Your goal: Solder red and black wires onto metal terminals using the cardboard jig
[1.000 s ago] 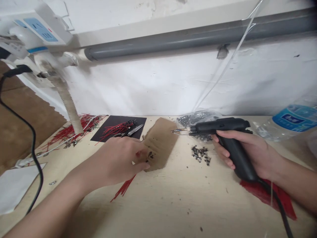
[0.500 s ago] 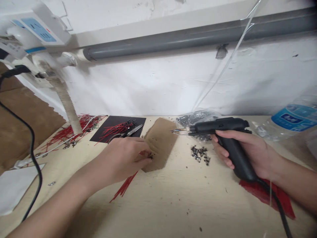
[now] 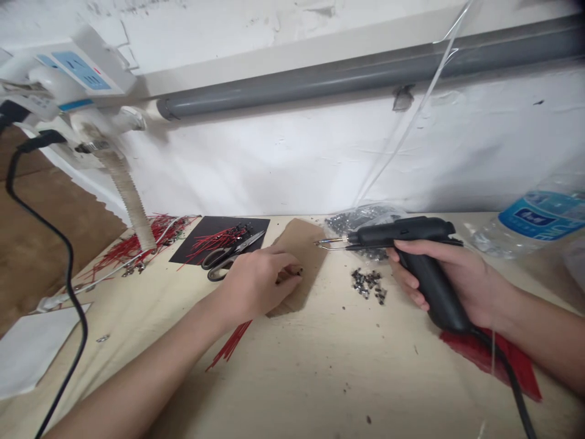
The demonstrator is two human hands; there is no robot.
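Note:
My right hand (image 3: 457, 268) is wrapped round the grip of a black soldering gun (image 3: 432, 283), its metal tip pointing left above the table. Over a piece of brown cardboard (image 3: 308, 250), my left hand (image 3: 260, 277) is closed in a pinch on a tiny dark component (image 3: 300, 272), mostly covered by the fingertips. Red wires (image 3: 231, 346) stick out below that hand. Behind it lie scissors (image 3: 228, 256) and black-ended red wires (image 3: 210, 241) on a black sheet (image 3: 194, 235). Small metal-and-black components (image 3: 367, 284) are heaped below the gun's tip.
A clear bag of small parts (image 3: 361, 216) lies by the wall. At the right are a plastic bottle (image 3: 539, 219) and a red packet (image 3: 503, 366). More red wires (image 3: 123, 244), a ribbed hose (image 3: 130, 198) and a black cable (image 3: 68, 268) occupy the left.
My left hand has moved right, further over the cardboard, with the tiny component between its fingers; more of the scissors shows. My right hand and the soldering gun have barely moved.

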